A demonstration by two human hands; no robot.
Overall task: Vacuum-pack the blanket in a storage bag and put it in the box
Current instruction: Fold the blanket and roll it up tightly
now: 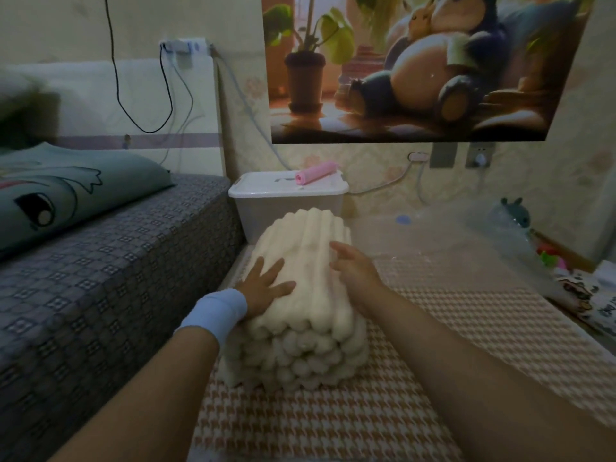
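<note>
A cream, ribbed blanket, folded into a thick stack, lies on a houndstooth mat on the floor. My left hand, with a pale blue wristband, rests flat with spread fingers on the blanket's left top. My right hand hovers at the blanket's right top edge, fingers relaxed and partly curled, holding nothing. A clear plastic storage bag with a blue valve lies crumpled to the right. Behind the blanket stands a white lidded box, with a pink pump lying on its lid.
A bed with a grey patterned cover and a pillow borders the mat on the left. Cables hang on the wall behind. A small toy figure and printed items sit at the right.
</note>
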